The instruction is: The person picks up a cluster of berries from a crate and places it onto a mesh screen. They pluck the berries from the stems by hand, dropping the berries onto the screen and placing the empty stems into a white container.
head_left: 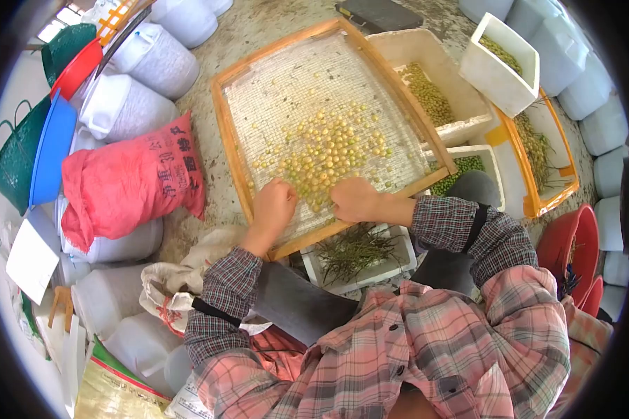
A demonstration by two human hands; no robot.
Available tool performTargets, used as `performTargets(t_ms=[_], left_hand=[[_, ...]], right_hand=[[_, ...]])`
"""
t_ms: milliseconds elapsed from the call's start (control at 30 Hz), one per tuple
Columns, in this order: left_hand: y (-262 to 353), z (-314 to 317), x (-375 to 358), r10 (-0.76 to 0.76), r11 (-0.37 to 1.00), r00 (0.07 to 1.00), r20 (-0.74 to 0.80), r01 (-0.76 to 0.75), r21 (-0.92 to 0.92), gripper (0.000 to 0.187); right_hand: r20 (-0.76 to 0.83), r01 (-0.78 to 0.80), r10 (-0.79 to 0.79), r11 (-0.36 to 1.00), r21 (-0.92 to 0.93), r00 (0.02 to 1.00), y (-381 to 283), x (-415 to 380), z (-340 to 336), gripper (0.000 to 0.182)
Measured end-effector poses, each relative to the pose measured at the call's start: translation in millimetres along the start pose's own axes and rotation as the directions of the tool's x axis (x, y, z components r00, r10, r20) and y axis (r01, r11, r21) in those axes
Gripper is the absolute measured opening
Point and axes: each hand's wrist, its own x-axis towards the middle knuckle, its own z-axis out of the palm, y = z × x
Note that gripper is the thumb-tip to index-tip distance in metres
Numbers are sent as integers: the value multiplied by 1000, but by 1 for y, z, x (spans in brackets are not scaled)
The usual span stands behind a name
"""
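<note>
A wooden-framed mesh screen [286, 91] lies tilted in front of me, with many small round yellow and green fruits [328, 143] heaped toward its near half. My left hand [274, 204] is over the near left of the mesh at the edge of the heap, its fingers curled closed. Just right of the heap's near end, my right hand [355, 200] is also closed, knuckles up. Whatever either hand pinches is hidden. Below the near frame edge, between my knees, sits a white foam box [405, 255] with thin dark green stems [353, 253].
On the right stand a foam box [461, 129] of yellowish fruits, one of green fruits [461, 171], a smaller tilted box [524, 84] and an orange crate [569, 185] with stems. A red sack [129, 178] and white buckets [157, 59] line the left. A red basin [573, 237] is right.
</note>
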Motion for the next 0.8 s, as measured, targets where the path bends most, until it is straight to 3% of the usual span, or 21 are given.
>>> performTargets(t_ms=[67,167,233,367,400,533,633,733,800], left_hand=[[2,1,6,-26,998,999,18,27,-50,9],[8,0,7,-62,992,995,81,71,-109,9],[10,1,11,-44,992,993,108,56,-117,11],[12,8,9,77,994,996,35,-80,75,7],[10,13,7,108,990,994,-5,-107,97,7],[7,13,5,161,978,987,-27,-156,140,5],[12,13,6,90,996,995,-38,-91,-20,8],[21,10,5,-50,957,988,144,88,-277,12],[18,11,0,-72,933,988,136,115,-341,15]], right_hand=[[-42,21,-18,997,78,999,8,-8,-11,17],[-82,178,-158,856,486,984,-1,-53,-29,14],[-100,257,-236,887,384,966,4,-71,7,7],[-165,402,-371,884,237,914,12,-98,39,6],[-56,350,-346,921,168,937,9,-102,28,9],[-167,293,-252,909,298,953,20,-103,0,8],[-287,317,-225,889,331,931,29,-100,-10,9],[-389,258,-145,932,257,910,41,-107,-29,7],[-519,266,-86,922,282,850,57,-119,-46,7]])
